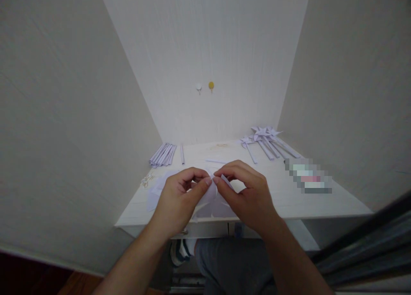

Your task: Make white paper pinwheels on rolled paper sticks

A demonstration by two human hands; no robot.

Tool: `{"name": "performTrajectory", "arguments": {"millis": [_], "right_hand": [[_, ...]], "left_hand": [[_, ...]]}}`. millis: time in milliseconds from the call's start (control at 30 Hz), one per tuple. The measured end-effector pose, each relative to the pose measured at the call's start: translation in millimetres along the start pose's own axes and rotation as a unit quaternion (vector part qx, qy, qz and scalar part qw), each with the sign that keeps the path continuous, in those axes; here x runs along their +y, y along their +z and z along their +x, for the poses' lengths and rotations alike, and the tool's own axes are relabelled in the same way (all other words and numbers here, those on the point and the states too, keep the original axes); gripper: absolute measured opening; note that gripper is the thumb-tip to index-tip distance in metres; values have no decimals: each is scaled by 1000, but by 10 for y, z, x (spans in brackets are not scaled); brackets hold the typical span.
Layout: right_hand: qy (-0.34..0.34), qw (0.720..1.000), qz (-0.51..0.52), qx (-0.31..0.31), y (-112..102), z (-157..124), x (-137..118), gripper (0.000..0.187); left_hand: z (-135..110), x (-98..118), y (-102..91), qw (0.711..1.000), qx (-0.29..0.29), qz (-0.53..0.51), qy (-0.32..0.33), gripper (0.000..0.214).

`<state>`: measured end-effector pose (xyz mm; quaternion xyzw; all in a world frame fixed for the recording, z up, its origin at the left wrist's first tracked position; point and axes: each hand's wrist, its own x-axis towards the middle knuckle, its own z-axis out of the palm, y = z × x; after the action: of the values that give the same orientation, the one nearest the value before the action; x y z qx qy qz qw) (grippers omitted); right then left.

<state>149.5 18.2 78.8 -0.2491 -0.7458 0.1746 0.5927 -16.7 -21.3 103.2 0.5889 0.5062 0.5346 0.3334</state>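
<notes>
A pale lilac piece of paper (209,196) is held up over the front edge of the white desk. It looks cut into flaps, but the fingers cover its middle. My left hand (180,194) pinches it between thumb and forefinger from the left. From the right, my right hand (252,196) pinches it close by, the thumb tips almost meeting; a paper corner shows behind the right fingers. Just left of my left hand, partly covered by it, lie loose paper sheets (154,197). Beyond both hands lies a thin white strip or stick (215,161).
Rolled paper tubes (163,154) lie bundled at the back left, with a single tube (183,154) beside them. Paper pinwheels (265,133) on tube sticks lie back right. A blurred-out item (308,177) is at right. Small pale pieces (147,180) lie left. Walls enclose the desk.
</notes>
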Motion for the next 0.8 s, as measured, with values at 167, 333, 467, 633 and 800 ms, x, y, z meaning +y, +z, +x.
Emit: {"name": "performTrajectory", "arguments": {"millis": [167,333,467,633,800], "right_hand": [[-17,1000,5,-6,2,-5,-28,11],[-8,1000,-3,-3,-2,-16,-23,9],[6,1000,11,-10,4,-13,-8,8],[74,996,33,-25,24,-2,20,9],[96,994,19,-47,35,-11,41,11]], "left_hand": [[-3,5,-19,1000,-3,8,4,17],[5,19,-17,1000,0,13,-2,20],[5,7,-22,999,-10,34,6,18],[11,-2,-32,989,-8,121,79,7],[34,21,-27,967,-17,212,143,9]]}}
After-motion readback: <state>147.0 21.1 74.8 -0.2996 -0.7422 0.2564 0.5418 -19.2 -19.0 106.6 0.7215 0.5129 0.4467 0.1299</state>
